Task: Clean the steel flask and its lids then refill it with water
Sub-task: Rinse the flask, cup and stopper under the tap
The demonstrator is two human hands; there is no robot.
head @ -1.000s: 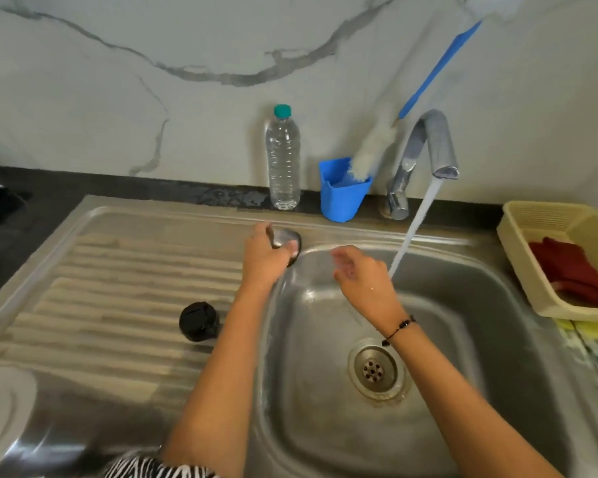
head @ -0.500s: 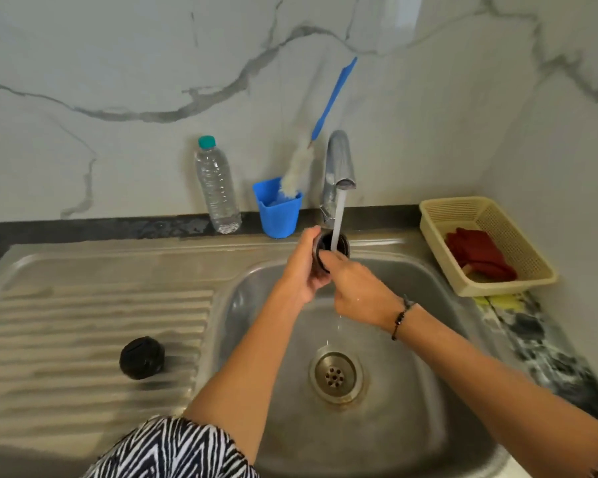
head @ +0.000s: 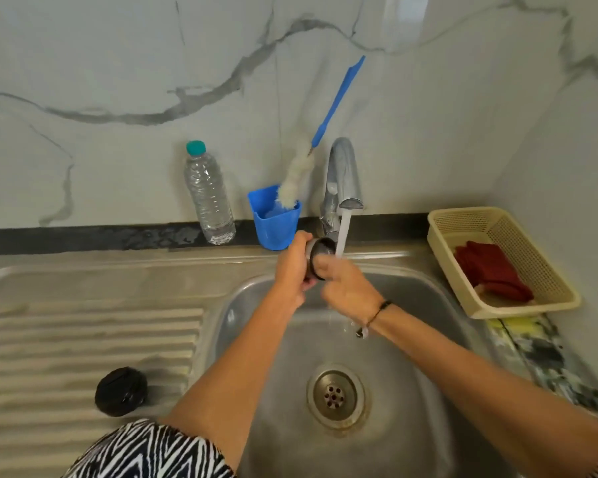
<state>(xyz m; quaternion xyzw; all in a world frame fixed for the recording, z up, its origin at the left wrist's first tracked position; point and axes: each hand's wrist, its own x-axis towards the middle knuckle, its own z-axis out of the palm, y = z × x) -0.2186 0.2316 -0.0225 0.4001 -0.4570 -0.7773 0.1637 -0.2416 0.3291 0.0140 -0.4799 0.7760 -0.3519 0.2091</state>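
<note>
Marble-veined wall behind, steel sink unit [head: 83,270] below. On the ribbed drainboard at my left sits the black lid [head: 121,391], parked clear of the basin — set aside, I judge, so it can drain or wait its turn. Against the wall stand a clear water bottle [head: 208,194] and a blue cup [head: 275,220] with the bottle brush [head: 296,177] propped inside, its handle leaning on the wall, close by for scrubbing.

My left hand [head: 292,270] wraps round the steel cap [head: 320,253], fingers curled on its side, turning the open mouth toward the stream so water can run in. My right hand [head: 347,286] has its fingers curled against the cap's rim, thumb side pressing it — rubbing it, I think; whether any fingertip reaches inside I cannot tell. Water falls from the tap [head: 342,181] just beside the cap onto my right hand, held over the basin so runoff goes to the drain [head: 335,396].

At right, a cream basket [head: 463,222] holds a red cloth [head: 491,270], kept out of the splash. No flask body shows.
</note>
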